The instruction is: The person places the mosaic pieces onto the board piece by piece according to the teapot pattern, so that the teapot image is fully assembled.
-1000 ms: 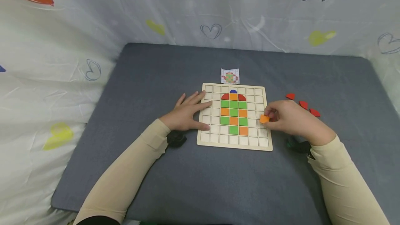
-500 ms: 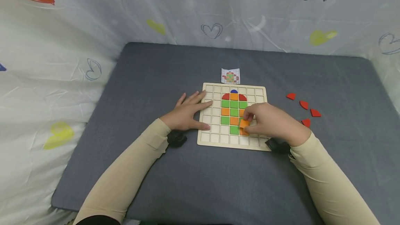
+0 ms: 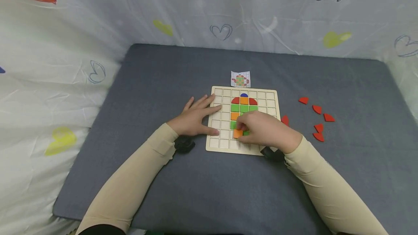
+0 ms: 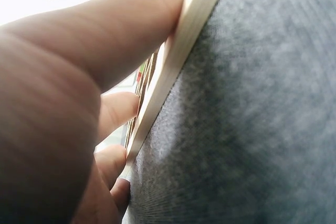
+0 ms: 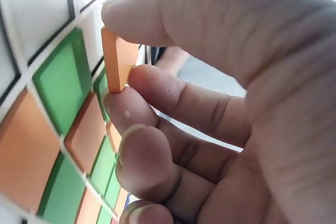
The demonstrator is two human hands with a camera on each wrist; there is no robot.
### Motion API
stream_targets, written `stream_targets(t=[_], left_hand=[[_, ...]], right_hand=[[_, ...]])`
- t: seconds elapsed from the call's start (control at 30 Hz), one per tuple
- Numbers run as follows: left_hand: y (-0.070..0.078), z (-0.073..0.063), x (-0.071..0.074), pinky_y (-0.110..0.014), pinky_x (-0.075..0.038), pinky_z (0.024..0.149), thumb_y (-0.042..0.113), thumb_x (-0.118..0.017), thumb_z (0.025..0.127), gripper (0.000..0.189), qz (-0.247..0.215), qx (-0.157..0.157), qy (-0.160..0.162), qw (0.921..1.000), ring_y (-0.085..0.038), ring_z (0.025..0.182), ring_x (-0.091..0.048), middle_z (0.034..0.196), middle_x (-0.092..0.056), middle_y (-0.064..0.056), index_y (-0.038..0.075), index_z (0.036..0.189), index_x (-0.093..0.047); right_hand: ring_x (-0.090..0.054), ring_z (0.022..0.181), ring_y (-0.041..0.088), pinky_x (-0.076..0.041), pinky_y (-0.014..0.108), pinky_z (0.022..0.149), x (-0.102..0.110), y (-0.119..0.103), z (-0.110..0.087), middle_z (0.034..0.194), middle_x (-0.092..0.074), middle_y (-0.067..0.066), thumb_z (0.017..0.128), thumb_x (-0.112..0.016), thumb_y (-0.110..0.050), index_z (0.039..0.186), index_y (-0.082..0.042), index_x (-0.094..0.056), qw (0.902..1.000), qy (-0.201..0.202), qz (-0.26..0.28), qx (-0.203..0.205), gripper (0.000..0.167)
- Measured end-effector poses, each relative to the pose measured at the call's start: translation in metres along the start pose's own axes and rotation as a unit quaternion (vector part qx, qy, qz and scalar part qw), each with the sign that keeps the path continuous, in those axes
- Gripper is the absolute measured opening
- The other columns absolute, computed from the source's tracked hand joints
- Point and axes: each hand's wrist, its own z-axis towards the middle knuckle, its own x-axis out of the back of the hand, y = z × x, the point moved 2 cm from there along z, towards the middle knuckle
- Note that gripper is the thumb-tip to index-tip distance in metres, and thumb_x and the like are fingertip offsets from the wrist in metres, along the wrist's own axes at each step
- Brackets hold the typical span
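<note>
My right hand pinches an orange square tile over the lower part of the wooden grid board. In the right wrist view the orange tile stands on edge between thumb and fingers, close to the board's cells. Green tiles and orange tiles sit in the cells beside it. With fingers spread, my left hand rests on the board's left edge, fingertips on the frame. Red quarter-round tiles, an orange tile and a blue half-round tile top the pattern. The right hand hides several cells.
A small pattern card lies just behind the board on the grey table. Several loose red quarter-round pieces lie to the right, one red piece close to the board's right edge. A printed curtain hangs behind.
My right hand has carried the orange tile leftward from the board's right side to its lower middle, uncovering more red pieces. The left hand has stayed in place.
</note>
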Motion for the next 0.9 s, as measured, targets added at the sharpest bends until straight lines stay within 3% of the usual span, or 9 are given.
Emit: stream_targets(t=[0.5, 0.9], left_hand=[[0.0006, 0.0003, -0.0002, -0.054, 0.015, 0.127, 0.065, -0.076, 0.089, 0.096, -0.001, -0.01, 0.001, 0.9999, -0.022, 0.164, 0.005, 0.178, 0.0, 0.002, 0.031, 0.167, -0.032], [0.0003, -0.0004, 0.0001, -0.054, 0.015, 0.127, 0.066, -0.076, 0.088, 0.096, -0.002, -0.009, 0.005, 0.9999, -0.022, 0.164, 0.005, 0.178, -0.002, 0.002, 0.031, 0.166, -0.033]], right_hand=[[-0.06, 0.081, 0.014, -0.056, 0.034, 0.076, -0.0092, -0.0054, 0.0064, 0.094, -0.069, -0.002, 0.086, -0.084, -0.016, 0.094, -0.011, -0.076, 0.9994, -0.005, -0.031, 0.016, 0.012], [-0.058, 0.081, 0.013, -0.054, 0.032, 0.075, -0.0101, -0.0021, 0.0051, 0.094, -0.068, -0.004, 0.087, -0.085, -0.018, 0.095, -0.014, -0.077, 0.9997, 0.001, -0.021, 0.011, 0.013]])
